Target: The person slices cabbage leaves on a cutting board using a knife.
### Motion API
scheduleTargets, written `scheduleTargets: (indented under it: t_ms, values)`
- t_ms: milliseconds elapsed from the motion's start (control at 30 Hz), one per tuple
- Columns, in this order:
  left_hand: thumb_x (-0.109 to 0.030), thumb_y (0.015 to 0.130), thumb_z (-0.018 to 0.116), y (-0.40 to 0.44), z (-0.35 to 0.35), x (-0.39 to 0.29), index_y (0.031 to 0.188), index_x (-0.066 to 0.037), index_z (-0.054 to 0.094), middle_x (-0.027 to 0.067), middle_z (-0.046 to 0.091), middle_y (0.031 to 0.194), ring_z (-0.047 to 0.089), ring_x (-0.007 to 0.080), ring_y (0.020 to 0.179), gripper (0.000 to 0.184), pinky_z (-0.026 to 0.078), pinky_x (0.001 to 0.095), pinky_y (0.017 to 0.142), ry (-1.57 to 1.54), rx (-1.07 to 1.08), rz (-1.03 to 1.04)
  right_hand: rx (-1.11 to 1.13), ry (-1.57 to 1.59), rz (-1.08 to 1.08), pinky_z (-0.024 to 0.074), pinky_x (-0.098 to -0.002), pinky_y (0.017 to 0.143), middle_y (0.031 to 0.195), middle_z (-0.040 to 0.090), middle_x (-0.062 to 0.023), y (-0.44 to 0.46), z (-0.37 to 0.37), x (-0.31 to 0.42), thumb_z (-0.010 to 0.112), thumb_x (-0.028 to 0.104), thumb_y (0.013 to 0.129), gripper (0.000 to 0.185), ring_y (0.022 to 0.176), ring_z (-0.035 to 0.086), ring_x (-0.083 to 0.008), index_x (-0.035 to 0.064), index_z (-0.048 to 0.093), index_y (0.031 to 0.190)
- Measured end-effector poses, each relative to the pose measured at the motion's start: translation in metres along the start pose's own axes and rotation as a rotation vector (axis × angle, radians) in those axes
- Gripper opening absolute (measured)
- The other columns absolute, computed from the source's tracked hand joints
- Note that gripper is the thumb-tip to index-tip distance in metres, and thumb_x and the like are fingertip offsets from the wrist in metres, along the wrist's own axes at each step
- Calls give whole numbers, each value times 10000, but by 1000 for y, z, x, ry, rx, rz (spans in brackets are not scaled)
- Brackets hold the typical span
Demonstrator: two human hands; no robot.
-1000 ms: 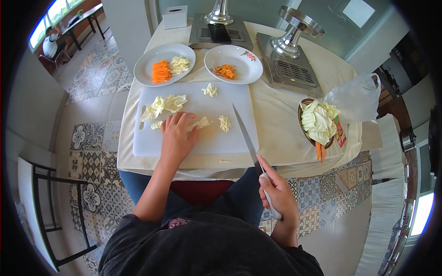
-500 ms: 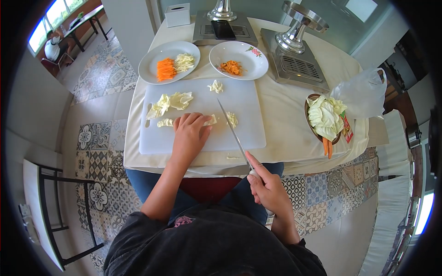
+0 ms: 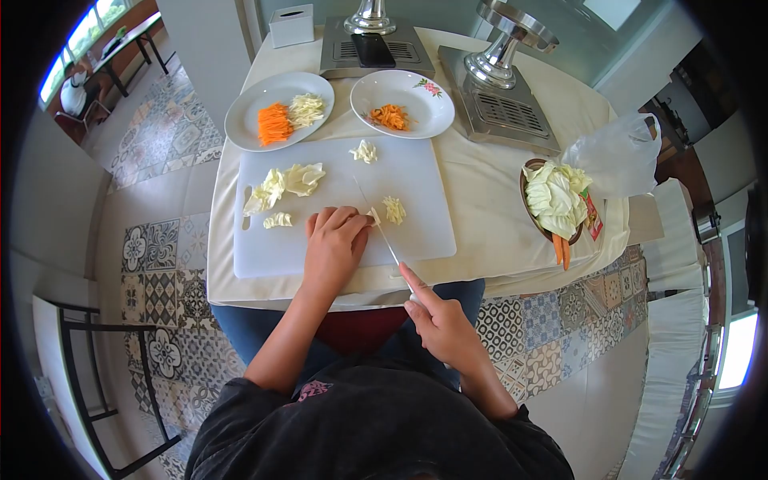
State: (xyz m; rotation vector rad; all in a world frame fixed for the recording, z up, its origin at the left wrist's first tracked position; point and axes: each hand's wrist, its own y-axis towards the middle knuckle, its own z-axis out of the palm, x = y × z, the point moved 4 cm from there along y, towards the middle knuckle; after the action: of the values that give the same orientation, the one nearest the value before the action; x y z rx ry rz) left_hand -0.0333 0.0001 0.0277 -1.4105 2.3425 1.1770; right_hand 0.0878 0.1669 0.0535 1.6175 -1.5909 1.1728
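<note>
My left hand (image 3: 334, 248) presses down on the white cutting board (image 3: 280, 254), its fingers curled over a small cabbage piece (image 3: 374, 216) that pokes out at the fingertips. The handle of a kitchen knife (image 3: 384, 234) is gripped in my right hand (image 3: 446, 326), index finger stretched along it. Its blade lies right beside my left fingertips, at the cabbage piece. Right of the blade is a small heap of chopped cabbage (image 3: 394, 210), with another chopped cabbage heap (image 3: 364, 151) farther back. Torn cabbage leaves (image 3: 284, 184) and a cabbage strip (image 3: 278, 220) lie on the left.
Behind the board, one plate (image 3: 237, 108) holds carrot and cabbage shreds; a flowered plate (image 3: 372, 86) holds carrot bits. A bowl (image 3: 526, 196) with cabbage and carrots stands right, near a plastic bag (image 3: 620, 160). Metal stands (image 3: 512, 116) and a phone (image 3: 374, 50) are behind. A person (image 3: 74, 92) sits far left.
My left hand has slid slightly right and forward off the cabbage strip, which now lies apart. The knife has moved left against the fingertips and cabbage piece. The whole view has shifted slightly.
</note>
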Motion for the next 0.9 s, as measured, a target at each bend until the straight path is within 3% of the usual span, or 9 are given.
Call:
scheduleTargets:
  t_ms: [267,467,567,667,767,900]
  values:
    - [-107,836,714,-2,0,0,973,-134,729,0,651,1003,592,241,981,140,412,408,931,14,-13,-4,9,-125,30,445,-362,582,633,515,-241,-3,-4,17,520,168,1027,540,584,547,-432,155,370,1546]
    - [-89,832,710,-3,1,2,1012,-108,719,12,656,1044,588,256,980,181,412,415,917,23,12,2,-44,-206,-50,465,-390,583,631,551,-240,-5,7,12,514,149,1026,547,595,584,-429,145,364,1552]
    - [-88,834,707,-3,2,2,1017,-110,716,11,656,1054,585,252,980,184,412,412,913,35,18,6,-12,-141,14,447,-356,570,632,532,-235,-4,6,16,512,140,1028,541,563,558,-409,142,368,1549]
    - [-96,836,707,-3,2,2,1017,-119,710,4,650,1043,582,241,966,183,415,404,904,46,14,13,-16,-71,-11,400,-251,566,590,418,-117,-2,4,7,514,122,1039,545,493,408,-136,146,363,1562]
    - [-112,842,707,-2,2,0,1007,-133,704,-9,639,1014,577,222,932,167,422,390,892,66,-6,28,25,24,57,432,-243,535,590,432,-24,4,5,-5,502,121,1047,550,516,434,-65,164,354,1574]
    - [-113,850,709,-2,2,-1,1001,-138,706,-13,640,1005,580,224,931,153,425,387,888,66,-13,23,47,56,95,455,-262,504,615,449,30,15,3,-7,484,117,1049,549,517,438,-59,189,353,1577]
